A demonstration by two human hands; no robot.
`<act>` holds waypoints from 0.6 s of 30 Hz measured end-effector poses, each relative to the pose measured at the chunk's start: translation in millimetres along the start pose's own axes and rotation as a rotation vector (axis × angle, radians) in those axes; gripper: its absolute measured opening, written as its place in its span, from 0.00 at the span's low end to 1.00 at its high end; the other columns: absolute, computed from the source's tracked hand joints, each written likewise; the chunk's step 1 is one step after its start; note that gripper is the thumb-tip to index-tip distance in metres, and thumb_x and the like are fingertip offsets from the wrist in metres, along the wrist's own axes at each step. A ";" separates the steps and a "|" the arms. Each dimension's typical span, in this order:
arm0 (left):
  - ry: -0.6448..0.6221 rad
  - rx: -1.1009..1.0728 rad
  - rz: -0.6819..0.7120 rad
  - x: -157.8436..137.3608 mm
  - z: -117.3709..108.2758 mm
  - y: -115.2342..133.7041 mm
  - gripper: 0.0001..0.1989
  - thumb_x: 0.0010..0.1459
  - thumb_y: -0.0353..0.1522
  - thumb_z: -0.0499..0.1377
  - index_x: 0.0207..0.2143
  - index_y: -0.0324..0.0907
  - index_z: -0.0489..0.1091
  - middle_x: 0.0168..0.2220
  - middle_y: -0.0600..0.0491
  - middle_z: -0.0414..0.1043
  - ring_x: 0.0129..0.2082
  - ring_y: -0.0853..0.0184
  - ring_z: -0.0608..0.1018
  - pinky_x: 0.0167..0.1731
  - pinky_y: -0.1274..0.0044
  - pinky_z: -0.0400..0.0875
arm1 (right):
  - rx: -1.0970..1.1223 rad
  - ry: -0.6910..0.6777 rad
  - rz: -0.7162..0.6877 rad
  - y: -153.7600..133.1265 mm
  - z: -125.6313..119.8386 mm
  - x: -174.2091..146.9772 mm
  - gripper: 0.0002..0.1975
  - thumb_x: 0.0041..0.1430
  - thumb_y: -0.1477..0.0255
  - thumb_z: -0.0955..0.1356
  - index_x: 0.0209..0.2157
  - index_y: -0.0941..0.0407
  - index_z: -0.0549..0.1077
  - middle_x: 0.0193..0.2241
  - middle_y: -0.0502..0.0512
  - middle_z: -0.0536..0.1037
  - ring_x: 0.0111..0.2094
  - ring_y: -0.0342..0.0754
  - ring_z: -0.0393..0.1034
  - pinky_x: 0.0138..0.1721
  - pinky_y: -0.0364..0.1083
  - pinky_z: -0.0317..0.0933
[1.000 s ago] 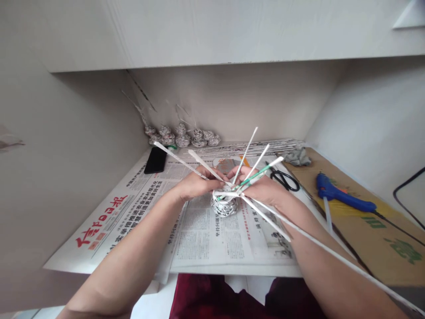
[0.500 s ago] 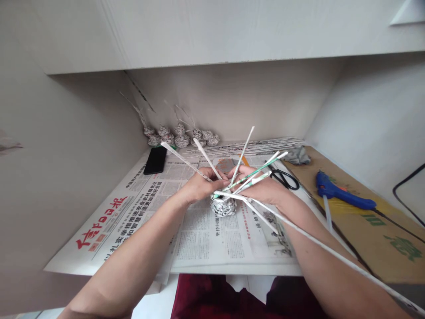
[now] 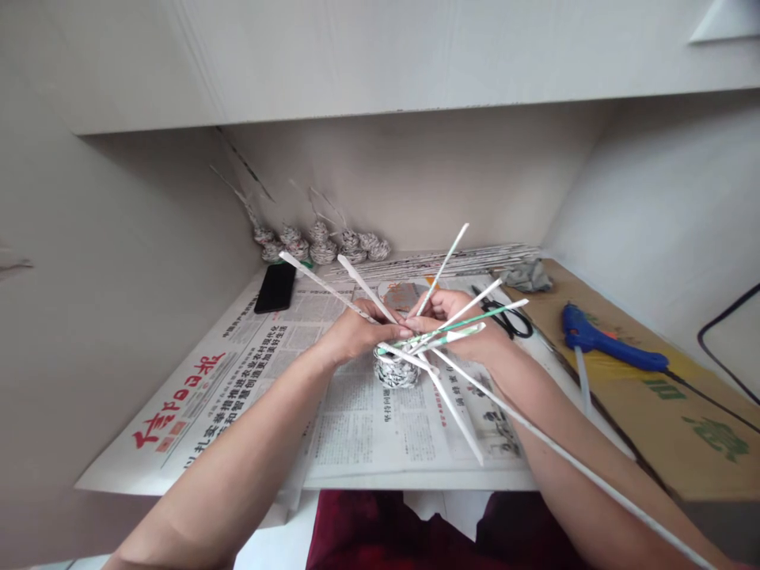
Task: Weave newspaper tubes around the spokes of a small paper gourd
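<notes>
A small round woven paper piece (image 3: 397,372) sits on the newspaper in front of me, with several rolled paper sticks fanning out of its top. My left hand (image 3: 369,328) is closed at its upper left side, fingers around the bases of the sticks there. My right hand (image 3: 445,317) pinches at the upper right, its fingertips meeting those of the left among the sticks. One long paper stick (image 3: 552,443) runs from the piece over my right forearm to the lower right. The fingers partly hide the top of the weave.
Printed newspaper (image 3: 249,396) covers the table. Several woven gourd shapes (image 3: 324,245) line the back left, near a black phone (image 3: 275,288). Paper sticks (image 3: 451,261) lie along the back wall. Black scissors (image 3: 511,321), a grey cloth (image 3: 527,275) and a blue glue gun (image 3: 617,348) on cardboard are at right.
The sticks on the right have shifted: the green-marked one swung lower to the right, and one bent stick now points further down toward me. My right fingers moved slightly.
</notes>
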State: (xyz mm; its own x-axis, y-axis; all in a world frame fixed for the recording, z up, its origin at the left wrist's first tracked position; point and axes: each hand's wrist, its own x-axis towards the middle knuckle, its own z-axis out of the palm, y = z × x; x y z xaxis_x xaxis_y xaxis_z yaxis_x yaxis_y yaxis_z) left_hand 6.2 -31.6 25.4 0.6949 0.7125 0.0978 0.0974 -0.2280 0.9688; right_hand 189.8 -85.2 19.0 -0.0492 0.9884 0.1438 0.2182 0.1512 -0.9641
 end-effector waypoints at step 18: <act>-0.025 0.012 -0.013 -3.7 8.0 2.3 0.10 0.44 0.34 0.67 0.27 0.36 0.74 0.24 0.52 0.72 0.24 0.71 0.71 0.26 0.78 0.65 | 0.065 0.159 -0.095 -6.0 16.0 -0.7 0.15 0.49 0.59 0.72 0.24 0.56 0.70 0.20 0.47 0.72 0.20 0.40 0.64 0.20 0.41 0.58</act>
State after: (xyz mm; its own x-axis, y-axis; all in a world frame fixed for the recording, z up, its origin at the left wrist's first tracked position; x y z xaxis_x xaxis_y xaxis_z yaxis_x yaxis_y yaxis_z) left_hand 9.5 -40.1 25.4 0.7112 0.6986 0.0791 0.1151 -0.2267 0.9671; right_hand 173.0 -87.0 21.2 0.0895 0.9604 0.2638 0.1559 0.2481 -0.9561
